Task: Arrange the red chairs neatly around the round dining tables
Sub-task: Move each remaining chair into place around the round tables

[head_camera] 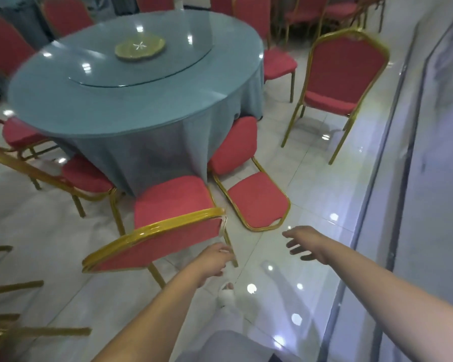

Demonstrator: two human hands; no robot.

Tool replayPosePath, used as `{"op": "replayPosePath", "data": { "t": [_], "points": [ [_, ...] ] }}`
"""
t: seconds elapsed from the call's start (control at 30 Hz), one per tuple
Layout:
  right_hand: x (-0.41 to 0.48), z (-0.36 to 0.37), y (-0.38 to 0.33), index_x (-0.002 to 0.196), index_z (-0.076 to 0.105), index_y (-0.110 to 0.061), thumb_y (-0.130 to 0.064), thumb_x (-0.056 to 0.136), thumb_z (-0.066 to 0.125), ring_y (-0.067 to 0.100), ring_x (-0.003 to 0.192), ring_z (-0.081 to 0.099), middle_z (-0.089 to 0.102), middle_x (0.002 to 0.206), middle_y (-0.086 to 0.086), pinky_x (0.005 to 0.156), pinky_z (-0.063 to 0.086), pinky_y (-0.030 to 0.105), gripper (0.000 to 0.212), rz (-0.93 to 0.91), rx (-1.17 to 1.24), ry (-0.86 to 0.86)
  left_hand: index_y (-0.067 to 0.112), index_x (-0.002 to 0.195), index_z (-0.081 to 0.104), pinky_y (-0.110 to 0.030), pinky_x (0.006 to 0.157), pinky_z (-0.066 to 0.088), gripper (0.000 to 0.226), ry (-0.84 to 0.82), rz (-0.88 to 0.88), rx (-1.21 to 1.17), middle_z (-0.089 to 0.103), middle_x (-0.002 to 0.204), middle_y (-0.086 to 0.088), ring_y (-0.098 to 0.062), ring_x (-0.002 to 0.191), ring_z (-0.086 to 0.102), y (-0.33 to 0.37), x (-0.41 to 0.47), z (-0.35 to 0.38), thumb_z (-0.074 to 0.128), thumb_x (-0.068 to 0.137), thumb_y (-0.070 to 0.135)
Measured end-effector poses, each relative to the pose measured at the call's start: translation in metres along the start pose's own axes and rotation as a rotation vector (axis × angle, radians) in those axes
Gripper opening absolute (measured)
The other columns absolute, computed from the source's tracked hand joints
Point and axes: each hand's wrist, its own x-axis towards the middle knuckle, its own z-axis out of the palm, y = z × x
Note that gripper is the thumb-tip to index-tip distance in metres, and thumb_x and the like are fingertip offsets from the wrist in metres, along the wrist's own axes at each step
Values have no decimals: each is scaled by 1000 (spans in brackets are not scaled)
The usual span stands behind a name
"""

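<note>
A round table with a blue-grey cloth and a glass turntable fills the upper left. Directly in front of me a red chair with a gold frame faces the table, its seat at the cloth. To its right another red chair lies tipped over on the floor, backrest toward me. A third red chair stands apart near the right wall. My left hand hovers just right of the near chair's backrest, fingers loose, holding nothing. My right hand reaches out with fingers spread near the fallen chair's backrest, not touching it.
More red chairs ring the table at left and far side; others stand stacked at the back right. Gold chair frames crowd the left edge. A glossy wall panel runs along the right. Pale tile floor lies between.
</note>
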Motion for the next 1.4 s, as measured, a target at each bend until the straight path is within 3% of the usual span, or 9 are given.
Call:
{"op": "replayPosePath", "data": {
  "t": [0.07,0.2,0.3,0.43,0.73,0.93,1.1,1.23,1.4],
  "points": [
    [8,-21,-2,112,60,-20,-41,91,63,23,94,68,68,107,6,82,50,38,30,15,30,29,22,126,57,-28,77,52,36,-36,34,56,58,113,1,-13,92,58,30,24,12,62,90,28],
    [21,-65,-16,118,59,-18,-41,91,63,23,96,69,68,109,6,83,51,38,36,45,79,95,23,132,52,-36,101,46,45,-105,143,112,53,126,2,-17,113,53,103,77,38,64,90,31],
    [31,-99,-36,116,61,-18,-39,93,62,23,96,68,68,110,7,87,50,38,31,50,105,164,19,141,45,-31,97,44,51,-161,202,43,50,133,1,-16,113,50,159,115,53,62,93,27],
    [46,-136,-51,110,62,-19,-36,94,62,25,100,68,67,111,7,91,50,41,24,93,164,230,17,137,47,-33,87,46,45,-159,87,-28,50,129,-5,-19,108,48,196,160,51,61,95,23],
    [138,-206,-61,108,62,-20,-35,91,65,26,101,67,62,114,6,89,52,41,23,168,210,155,13,120,52,-35,79,51,30,66,-248,-101,51,124,-9,-26,111,51,186,260,20,59,95,28],
    [237,-286,-86,118,59,-15,-32,93,64,26,98,64,59,115,10,87,51,41,30,166,133,69,2,128,53,-31,61,45,37,241,-371,-242,50,101,-12,-24,83,49,188,292,23,54,97,21],
    [308,-331,-95,122,58,-14,-32,94,62,24,94,64,60,111,6,75,50,35,33,194,7,-18,5,115,57,-38,80,47,24,305,-495,-288,54,112,-14,-26,96,52,198,310,37,57,96,20],
    [364,-339,-88,116,60,-10,-29,92,65,26,85,62,62,104,11,68,45,31,30,253,-79,-14,12,109,56,-28,55,53,13,351,-485,-360,56,102,-8,-22,92,59,215,344,49,57,96,14],
    [444,-309,-65,116,59,-14,-31,88,69,25,88,57,60,98,8,65,42,29,33,275,-216,-37,20,117,62,-37,85,55,28,351,-525,-324,61,104,-11,-22,89,59,178,426,76,64,90,16]
  ]
}}
